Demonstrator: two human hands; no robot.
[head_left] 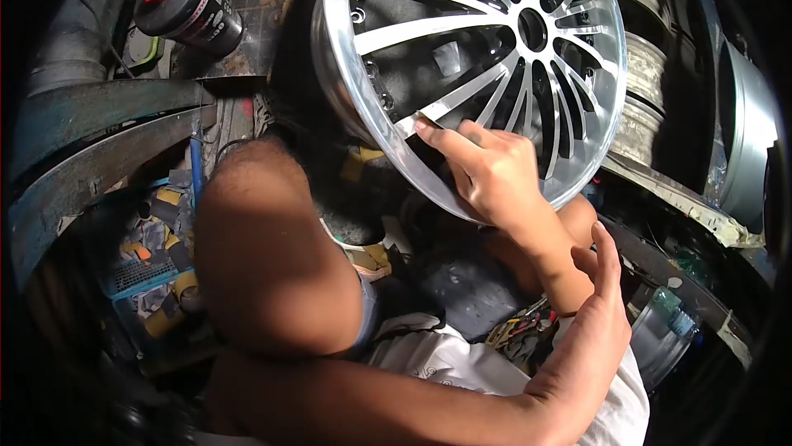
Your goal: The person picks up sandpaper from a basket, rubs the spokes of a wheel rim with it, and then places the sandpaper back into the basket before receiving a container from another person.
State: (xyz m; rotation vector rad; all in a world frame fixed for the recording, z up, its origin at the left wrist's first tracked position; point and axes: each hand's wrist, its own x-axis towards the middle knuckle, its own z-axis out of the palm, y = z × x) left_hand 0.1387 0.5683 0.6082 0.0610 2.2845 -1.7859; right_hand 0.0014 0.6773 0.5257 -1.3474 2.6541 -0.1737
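A multi-spoke alloy wheel rim [336,62] with polished silver spokes and dark recesses leans in front of my knees. My right hand [495,165] reaches over its near lip, fingers bent and closed on a small piece of sandpaper [432,119], mostly hidden under the fingertips. That piece lies against the outer end of a spoke, close to the lip. My left hand [596,306] is raised beside my right forearm, fingers extended and apart, holding nothing.
A dark bottle with a red and white cap [206,17] stands at upper left. Sandpaper scraps fill a blue basket [140,277] at lower left. More wheel rims [635,75] are stacked at right, near a clear plastic container [664,330].
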